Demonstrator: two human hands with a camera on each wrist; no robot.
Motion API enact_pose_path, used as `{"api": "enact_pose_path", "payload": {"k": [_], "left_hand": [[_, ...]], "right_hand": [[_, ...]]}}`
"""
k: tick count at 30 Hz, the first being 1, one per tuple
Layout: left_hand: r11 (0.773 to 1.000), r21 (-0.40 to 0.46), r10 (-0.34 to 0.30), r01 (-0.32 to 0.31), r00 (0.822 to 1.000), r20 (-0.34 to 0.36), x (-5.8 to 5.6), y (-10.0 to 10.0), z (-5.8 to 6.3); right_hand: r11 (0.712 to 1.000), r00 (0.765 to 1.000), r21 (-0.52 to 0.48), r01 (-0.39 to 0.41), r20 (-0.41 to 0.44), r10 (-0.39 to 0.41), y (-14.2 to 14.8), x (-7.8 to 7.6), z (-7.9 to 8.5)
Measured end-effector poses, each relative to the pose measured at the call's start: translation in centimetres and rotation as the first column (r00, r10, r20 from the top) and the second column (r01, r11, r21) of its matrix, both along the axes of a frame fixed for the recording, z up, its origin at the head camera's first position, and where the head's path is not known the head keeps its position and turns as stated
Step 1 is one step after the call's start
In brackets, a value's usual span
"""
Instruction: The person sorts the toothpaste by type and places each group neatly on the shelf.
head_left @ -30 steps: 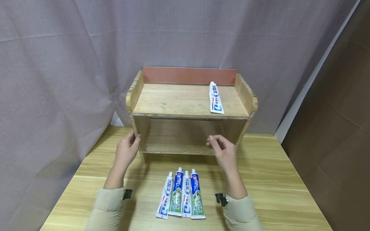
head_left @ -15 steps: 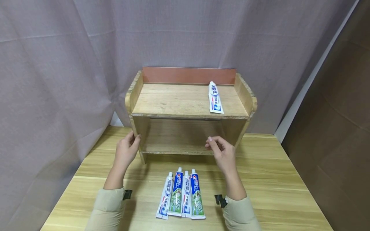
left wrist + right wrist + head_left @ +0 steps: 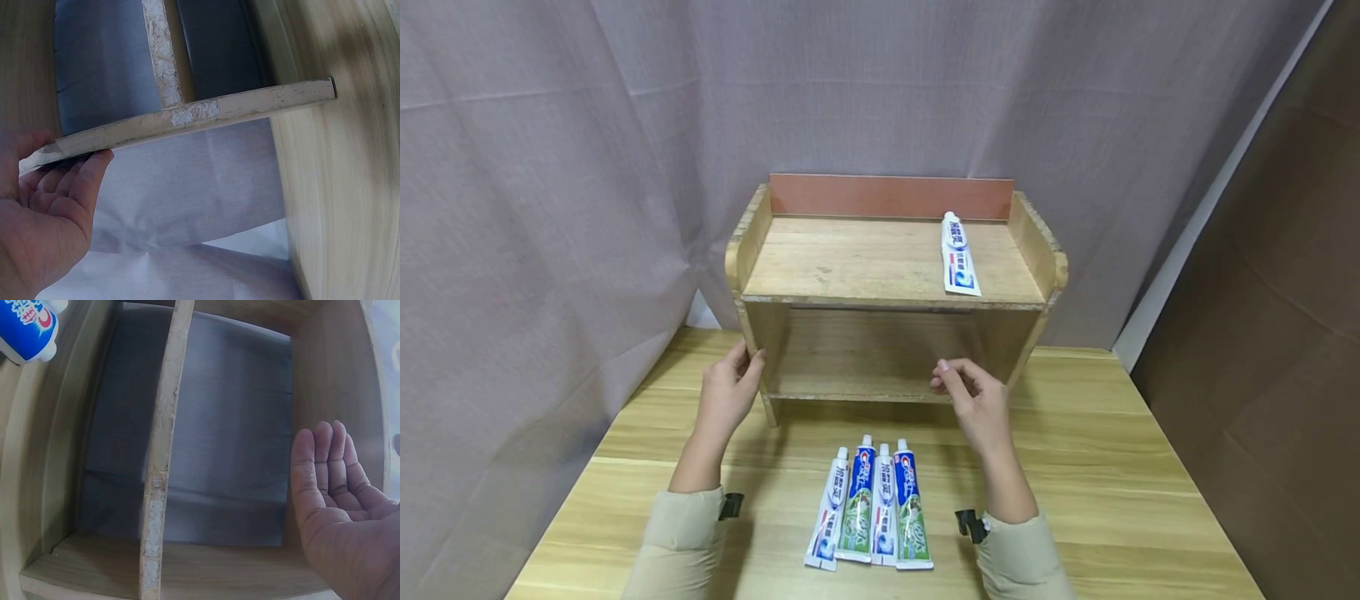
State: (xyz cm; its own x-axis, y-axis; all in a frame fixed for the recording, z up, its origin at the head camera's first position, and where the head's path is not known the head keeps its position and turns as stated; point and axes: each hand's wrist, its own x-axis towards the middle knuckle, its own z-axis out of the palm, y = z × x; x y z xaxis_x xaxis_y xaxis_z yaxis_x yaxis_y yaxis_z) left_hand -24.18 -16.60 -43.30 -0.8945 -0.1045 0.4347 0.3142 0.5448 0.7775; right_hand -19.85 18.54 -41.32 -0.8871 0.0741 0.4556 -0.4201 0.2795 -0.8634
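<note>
In the head view a two-tier wooden shelf rack (image 3: pixel 842 262) stands on the table. My left hand (image 3: pixel 722 398) grips the front edge of its left side panel; the left wrist view has the thumb on one face of the panel (image 3: pixel 250 104) and the fingers on the other. Before the lower tier hovers my right hand (image 3: pixel 982 408), holding nothing, its fingers loosely bent. A white-and-blue toothpaste tube (image 3: pixel 958 254) lies on the upper tier, right of centre. Nearer me lie several more tubes side by side, among them a blue-and-green toothpaste tube (image 3: pixel 913 512) and a white toothpaste tube (image 3: pixel 829 510).
The wood-grain table (image 3: pixel 1112 483) carries everything. A reddish-brown strip (image 3: pixel 891 196) runs along the rack's upper back. Grey curtain (image 3: pixel 880 83) hangs close behind, and a brown curtain (image 3: pixel 1262 333) borders the right side.
My right hand has drifted slightly down and toward me. The left hand keeps its grip on the rack, and the toothpaste tubes lie where they were.
</note>
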Motion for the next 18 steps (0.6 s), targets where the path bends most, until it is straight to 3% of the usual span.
{"api": "enact_pose_path", "payload": {"k": [18], "left_hand": [[1.0,0.011,-0.002,0.002,1.0,0.005,0.0,0.0,-0.1]], "right_hand": [[0.993,0.995,-0.066,-0.095,-0.034,0.093,0.0,0.4,-1.9]]}}
